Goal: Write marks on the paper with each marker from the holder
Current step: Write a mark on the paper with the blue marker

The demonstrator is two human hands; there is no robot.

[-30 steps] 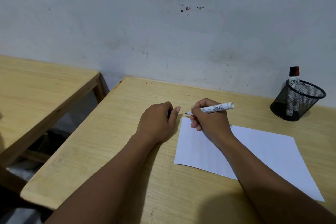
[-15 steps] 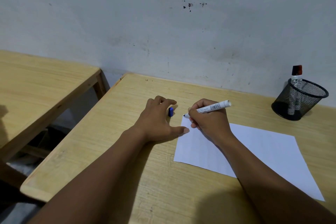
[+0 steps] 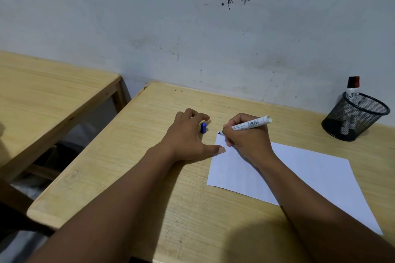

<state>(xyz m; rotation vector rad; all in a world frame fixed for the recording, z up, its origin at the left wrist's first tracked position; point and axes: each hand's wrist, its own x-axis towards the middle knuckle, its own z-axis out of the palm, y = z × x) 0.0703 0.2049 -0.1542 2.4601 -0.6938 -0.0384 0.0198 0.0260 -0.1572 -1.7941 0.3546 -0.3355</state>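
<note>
At the far left stands a second wooden table (image 3: pixel 49 92), set apart by a gap from the desk (image 3: pixel 149 188) where the work takes place. On that desk the left hand (image 3: pixel 188 136) lies palm down with its fingers spread and loose, gripping nothing; its thumb reaches toward the paper's left edge and appears to touch it. Just beside the fingertips of that hand a small blue cap (image 3: pixel 203 127) lies on the bare wood, left of the paper. The right hand (image 3: pixel 248 139) is closed around a white marker (image 3: pixel 249 124), held in a writing grip with the barrel tilted up and to the right; the dark tip sits at the far left corner of the sheet, though actual contact cannot be made out. The white paper (image 3: pixel 310 177) lies flat on the desk, stretching right and nearer from under that hand. At the far right, near the wall (image 3: pixel 192 28), a black mesh holder (image 3: pixel 354 120) stands upright with another marker (image 3: pixel 352 92), red-capped, sticking out of it.
</note>
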